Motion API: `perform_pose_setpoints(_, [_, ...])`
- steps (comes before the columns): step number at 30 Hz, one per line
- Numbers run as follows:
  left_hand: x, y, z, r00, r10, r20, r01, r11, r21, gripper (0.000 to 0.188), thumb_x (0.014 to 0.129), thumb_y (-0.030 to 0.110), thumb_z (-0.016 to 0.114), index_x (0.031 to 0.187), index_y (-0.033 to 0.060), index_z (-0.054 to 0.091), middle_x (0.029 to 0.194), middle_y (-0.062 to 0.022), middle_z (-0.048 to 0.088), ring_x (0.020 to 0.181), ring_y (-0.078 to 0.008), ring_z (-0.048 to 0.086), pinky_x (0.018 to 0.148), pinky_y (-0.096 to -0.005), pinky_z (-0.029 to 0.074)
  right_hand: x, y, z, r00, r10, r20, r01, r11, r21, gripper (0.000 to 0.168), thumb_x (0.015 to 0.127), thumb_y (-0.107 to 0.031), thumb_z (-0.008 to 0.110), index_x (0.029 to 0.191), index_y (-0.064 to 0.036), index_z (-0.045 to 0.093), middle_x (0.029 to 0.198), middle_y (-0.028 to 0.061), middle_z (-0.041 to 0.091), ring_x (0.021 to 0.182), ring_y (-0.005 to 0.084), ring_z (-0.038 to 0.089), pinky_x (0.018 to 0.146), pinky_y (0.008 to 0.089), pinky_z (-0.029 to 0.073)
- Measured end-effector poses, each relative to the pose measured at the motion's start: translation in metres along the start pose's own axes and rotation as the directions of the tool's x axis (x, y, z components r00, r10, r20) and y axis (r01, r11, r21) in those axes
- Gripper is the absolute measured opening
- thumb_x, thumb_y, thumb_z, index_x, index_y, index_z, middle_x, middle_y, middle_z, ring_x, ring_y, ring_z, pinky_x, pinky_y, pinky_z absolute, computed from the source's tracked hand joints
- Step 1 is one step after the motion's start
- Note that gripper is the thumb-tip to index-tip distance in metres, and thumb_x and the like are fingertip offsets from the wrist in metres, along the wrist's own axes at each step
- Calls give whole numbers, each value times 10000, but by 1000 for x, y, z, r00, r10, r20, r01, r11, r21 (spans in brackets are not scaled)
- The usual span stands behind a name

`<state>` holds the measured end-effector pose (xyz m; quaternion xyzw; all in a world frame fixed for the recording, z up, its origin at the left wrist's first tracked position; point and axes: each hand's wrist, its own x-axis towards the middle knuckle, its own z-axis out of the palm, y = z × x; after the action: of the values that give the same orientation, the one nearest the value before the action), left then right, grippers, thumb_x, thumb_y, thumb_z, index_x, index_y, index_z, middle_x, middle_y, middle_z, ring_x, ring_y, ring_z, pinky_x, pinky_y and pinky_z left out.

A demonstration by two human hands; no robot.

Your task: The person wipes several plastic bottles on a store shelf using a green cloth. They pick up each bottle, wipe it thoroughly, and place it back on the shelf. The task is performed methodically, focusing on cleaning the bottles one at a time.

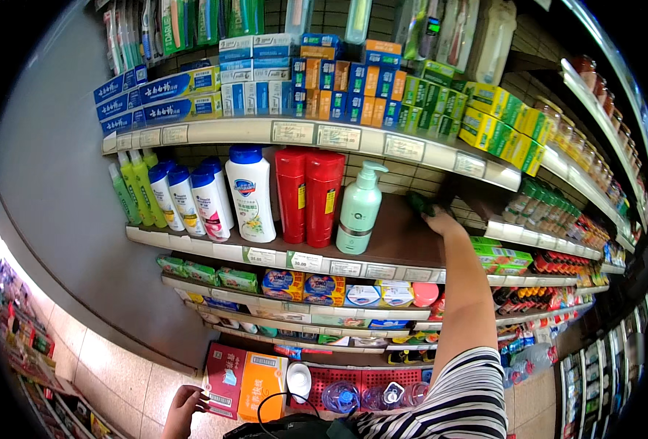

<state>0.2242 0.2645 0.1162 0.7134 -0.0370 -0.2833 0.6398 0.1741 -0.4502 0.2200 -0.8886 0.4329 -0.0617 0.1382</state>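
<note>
My right hand (pixel 439 220) reaches deep onto the brown shelf board (pixel 398 228). It grips a dark green item, apparently a cloth (pixel 419 203), against the back part of the board. Left of it stand a mint-green pump bottle (pixel 360 211), two red bottles (pixel 307 200) and a large white Safeguard bottle (pixel 249 197) with a blue cap. Further left are white blue-capped bottles (pixel 180 197) and slim lime-green bottles (pixel 137 189). Low down, my left hand (pixel 185 405) hangs with fingers apart and holds nothing, near a red and orange carton (pixel 247 378).
Above runs a shelf edge (pixel 324 134) with price tags, carrying toothpaste boxes (pixel 181 93). Soap packs (pixel 302 285) fill the shelf below. Large water bottles (pixel 340 398) stand on a red crate by the floor. Shelves of jars (pixel 571 137) continue at right; a grey panel (pixel 66 181) bounds the left.
</note>
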Motion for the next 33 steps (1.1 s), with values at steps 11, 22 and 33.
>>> perform_pose_setpoints(11, [-4, 6, 24, 1000, -1, 16, 1, 1000, -3, 190, 886, 177, 482, 973, 9, 499, 837, -112, 584, 697, -176, 570, 636, -288, 470, 49, 21, 5, 995, -88, -48, 69, 947, -315, 529, 798, -328, 566, 1229, -39, 462, 1165, 198, 534, 1091, 331, 503, 908, 386, 414])
perform_pose_setpoints(22, [19, 34, 33, 958, 142, 249, -150, 989, 13, 169, 910, 134, 461, 1007, 2, 504, 875, -80, 595, 771, -136, 566, 695, -262, 454, -116, -37, -64, 865, -368, 342, 419, 904, -88, 363, 780, -233, 628, 1103, -80, 560, 1051, 147, 584, 986, 314, 540, 835, 384, 426])
perform_pose_setpoints(33, [33, 43, 22, 835, 184, 518, -175, 982, -67, 154, 915, 159, 432, 998, 44, 491, 893, -71, 592, 760, -124, 561, 689, -245, 448, -297, -87, -128, 907, -421, -11, 420, 903, 84, 257, 828, -210, 578, 1037, -64, 546, 970, 131, 613, 907, 286, 584, 768, 359, 450])
